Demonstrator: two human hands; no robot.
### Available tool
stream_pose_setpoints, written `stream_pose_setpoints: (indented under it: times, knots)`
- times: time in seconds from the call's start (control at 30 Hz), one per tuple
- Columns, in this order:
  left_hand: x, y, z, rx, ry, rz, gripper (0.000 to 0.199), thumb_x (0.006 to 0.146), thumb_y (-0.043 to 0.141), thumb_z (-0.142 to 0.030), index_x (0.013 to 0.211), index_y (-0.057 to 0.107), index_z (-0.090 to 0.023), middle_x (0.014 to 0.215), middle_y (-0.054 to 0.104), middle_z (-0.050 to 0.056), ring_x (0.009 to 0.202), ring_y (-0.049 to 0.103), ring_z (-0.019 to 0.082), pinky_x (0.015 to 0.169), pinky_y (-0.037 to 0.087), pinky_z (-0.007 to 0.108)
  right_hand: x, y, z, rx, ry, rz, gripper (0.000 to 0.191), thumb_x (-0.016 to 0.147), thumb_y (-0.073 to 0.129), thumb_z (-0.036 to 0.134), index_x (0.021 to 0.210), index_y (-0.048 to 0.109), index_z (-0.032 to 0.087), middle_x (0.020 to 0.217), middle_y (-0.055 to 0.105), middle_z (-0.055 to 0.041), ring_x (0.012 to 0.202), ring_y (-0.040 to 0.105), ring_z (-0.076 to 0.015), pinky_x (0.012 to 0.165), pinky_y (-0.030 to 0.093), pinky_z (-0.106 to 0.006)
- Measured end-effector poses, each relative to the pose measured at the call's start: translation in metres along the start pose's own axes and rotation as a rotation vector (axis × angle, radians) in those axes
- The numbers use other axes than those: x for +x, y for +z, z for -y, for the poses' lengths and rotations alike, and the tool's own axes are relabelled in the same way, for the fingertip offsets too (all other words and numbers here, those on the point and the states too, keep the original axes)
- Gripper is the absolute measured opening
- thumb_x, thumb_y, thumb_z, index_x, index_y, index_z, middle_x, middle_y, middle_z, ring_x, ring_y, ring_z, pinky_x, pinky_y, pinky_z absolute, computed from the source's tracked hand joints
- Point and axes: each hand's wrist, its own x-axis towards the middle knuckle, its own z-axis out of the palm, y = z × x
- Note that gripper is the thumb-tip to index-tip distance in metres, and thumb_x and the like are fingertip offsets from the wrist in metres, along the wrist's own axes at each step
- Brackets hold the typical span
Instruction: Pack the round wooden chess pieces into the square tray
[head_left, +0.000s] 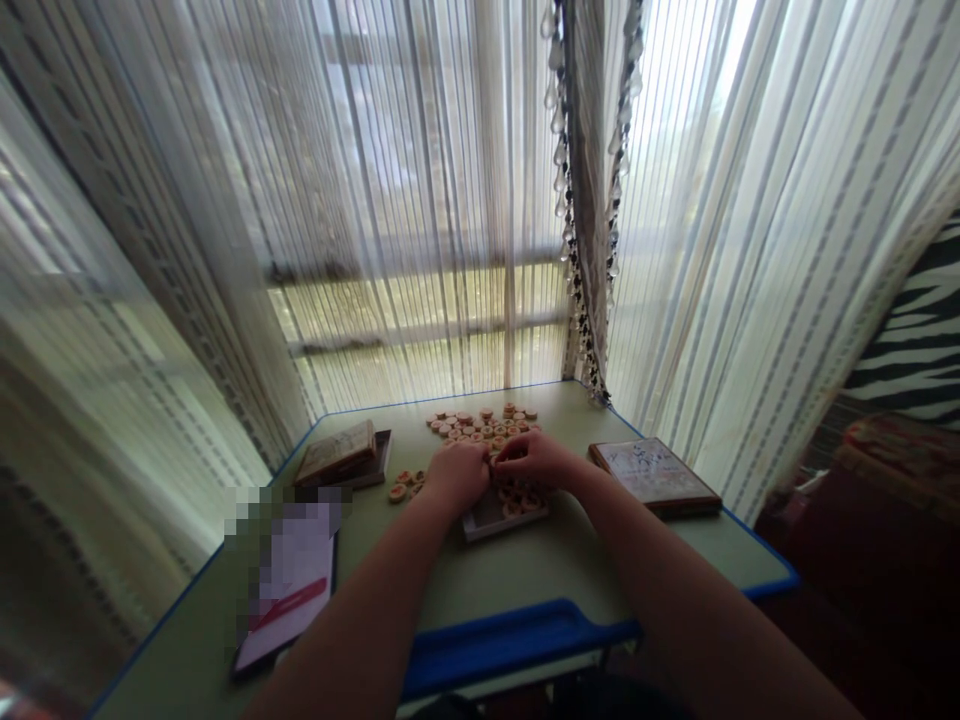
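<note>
Both hands meet over the far edge of a shallow open box (484,522) on the table. Several round wooden Chinese chess pieces (521,503) lie in its right part, while bare bottom shows at the left. My left hand (459,472) is closed at the box's far left, its fingertips mostly hidden. Opposite it, my right hand (536,460) has bent fingers pinched at a chess piece close to the left fingertips. Beyond them spreads a loose group of chess pieces (469,430), and a few more pieces (399,492) sit left of my left wrist.
On the left, a box lid (337,450) leans on a dark tray (379,462). A partly blurred tablet-like object (300,560) lies nearer. A flat decorated box (656,475) rests at right. Blue edging (517,630) borders the table; sheer curtains (420,200) hang behind.
</note>
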Motion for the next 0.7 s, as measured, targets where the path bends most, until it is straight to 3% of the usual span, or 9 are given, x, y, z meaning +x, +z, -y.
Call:
stream_pose_setpoints:
  times: [0.33, 0.5, 0.7]
  knots:
    - [-0.0007, -0.0012, -0.0006, -0.015, 0.008, -0.007, 0.029, 0.080, 0.036, -0.031, 0.088, 0.062, -0.022, 0.090, 0.063, 0.006, 0.085, 0.055, 0.019, 0.074, 0.041, 0.029, 0.0013, -0.0001, 0.0012, -0.063, -0.020, -0.012, 0.025, 0.064, 0.061, 0.033, 0.081, 0.069, 0.017, 0.073, 0.065, -0.0012, 0.068, 0.057, -0.0131, 0.058, 0.040, -0.020]
    - [-0.0017, -0.0037, -0.0025, -0.020, -0.002, 0.003, 0.029, 0.080, 0.036, -0.032, 0.091, 0.061, -0.022, 0.094, 0.062, 0.005, 0.087, 0.055, 0.019, 0.076, 0.040, 0.030, 0.0009, 0.0007, 0.0023, -0.088, 0.026, -0.069, 0.031, 0.061, 0.063, 0.035, 0.085, 0.067, 0.016, 0.066, 0.061, -0.0003, 0.058, 0.051, -0.0102, 0.048, 0.035, -0.019]
    - [-0.0014, -0.0009, -0.0006, 0.008, 0.004, 0.005, 0.028, 0.079, 0.036, -0.030, 0.088, 0.061, -0.022, 0.090, 0.063, 0.006, 0.085, 0.055, 0.019, 0.074, 0.041, 0.030, 0.0017, 0.0013, 0.0012, -0.106, 0.022, -0.013, 0.021, 0.062, 0.061, 0.031, 0.074, 0.067, 0.016, 0.062, 0.061, 0.0002, 0.058, 0.052, -0.0101, 0.050, 0.036, -0.019]
